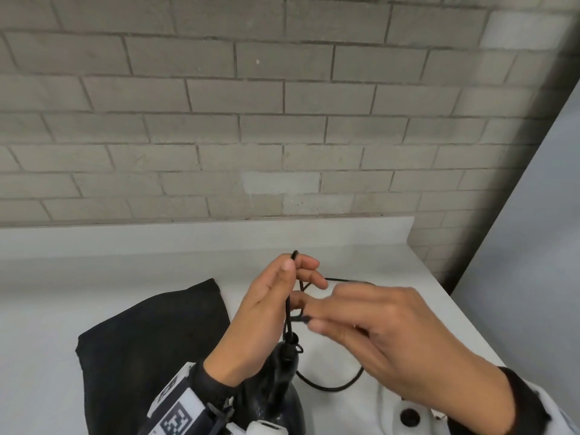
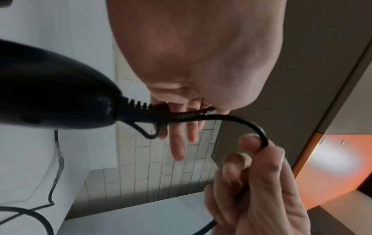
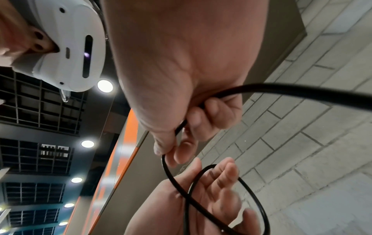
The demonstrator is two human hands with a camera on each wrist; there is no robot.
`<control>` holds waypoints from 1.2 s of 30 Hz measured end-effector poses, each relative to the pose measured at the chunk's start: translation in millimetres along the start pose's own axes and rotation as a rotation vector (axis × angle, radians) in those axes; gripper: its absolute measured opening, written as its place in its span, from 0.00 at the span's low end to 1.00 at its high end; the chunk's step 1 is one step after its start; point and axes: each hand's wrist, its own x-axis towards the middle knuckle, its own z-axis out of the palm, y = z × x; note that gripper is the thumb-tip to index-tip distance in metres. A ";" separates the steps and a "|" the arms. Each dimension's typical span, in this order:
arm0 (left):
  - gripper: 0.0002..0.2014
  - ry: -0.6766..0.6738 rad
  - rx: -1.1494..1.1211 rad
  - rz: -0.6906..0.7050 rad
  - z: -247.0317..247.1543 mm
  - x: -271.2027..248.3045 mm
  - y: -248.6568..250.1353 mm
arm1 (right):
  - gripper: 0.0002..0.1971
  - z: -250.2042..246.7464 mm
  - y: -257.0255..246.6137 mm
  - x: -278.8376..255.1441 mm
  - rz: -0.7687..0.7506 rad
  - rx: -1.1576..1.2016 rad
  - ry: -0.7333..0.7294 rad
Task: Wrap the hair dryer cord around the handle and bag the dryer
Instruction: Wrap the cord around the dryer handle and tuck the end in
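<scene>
The black hair dryer (image 1: 276, 394) stands handle-up at the bottom of the head view, under my left wrist; what supports it is hidden. Its black cord (image 1: 332, 386) rises from the handle end (image 2: 141, 109) between my hands. My left hand (image 1: 296, 265) pinches the top of a cord loop between thumb and forefinger, other fingers loosely extended. My right hand (image 1: 312, 321) reaches in from the right and grips the cord (image 3: 281, 89), fingers curled round a bend (image 2: 263, 139). The black bag (image 1: 150, 340) lies flat on the counter, left of the dryer.
The white counter (image 1: 94, 277) runs to a grey brick wall (image 1: 282, 136) behind. Its right edge (image 1: 470, 328) drops off beside my right hand. Slack cord trails in a curve on the counter under my right hand.
</scene>
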 end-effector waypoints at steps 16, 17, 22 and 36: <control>0.37 0.001 -0.070 0.098 4.1 -3.8 -6.0 | 0.11 26.4 25.5 26.0 0.350 0.296 0.149; 0.37 0.012 -0.083 0.096 4.2 -3.5 -6.2 | 0.13 29.0 25.6 25.9 0.348 0.381 0.101; 0.27 0.074 -0.220 0.009 6.7 -4.0 -6.4 | 0.17 38.7 29.5 23.5 0.437 0.660 0.028; 0.23 0.035 -0.272 -0.046 9.6 -2.5 -11.0 | 0.22 60.0 28.3 23.9 0.565 0.602 0.216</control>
